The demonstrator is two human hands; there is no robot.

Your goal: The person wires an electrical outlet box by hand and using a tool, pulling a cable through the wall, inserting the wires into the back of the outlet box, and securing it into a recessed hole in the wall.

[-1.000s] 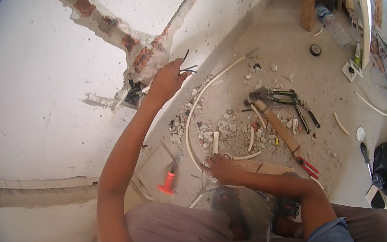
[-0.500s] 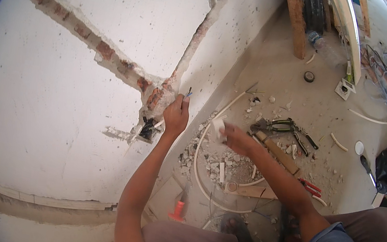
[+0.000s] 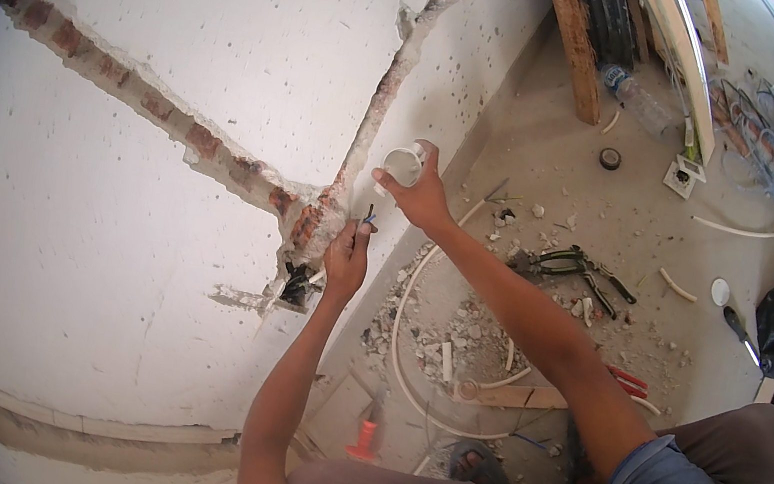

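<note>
Some thin wires (image 3: 370, 215) are pinched in the left hand (image 3: 348, 254), just beside the edge of the chiselled wall groove (image 3: 304, 224); the right hand (image 3: 424, 197) grasps a white hollow roll (image 3: 415, 163) near the wire tips, a narrow gap between them; rubble (image 3: 425, 324) and curved white conduit (image 3: 396, 330) crowd the floor's wall-side edge; black-and-green-handled pliers (image 3: 615, 282) lie farther from that edge.

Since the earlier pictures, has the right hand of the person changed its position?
Yes: judged against the wall groove, the right hand has come closer to it, away from the wooden board.
</note>
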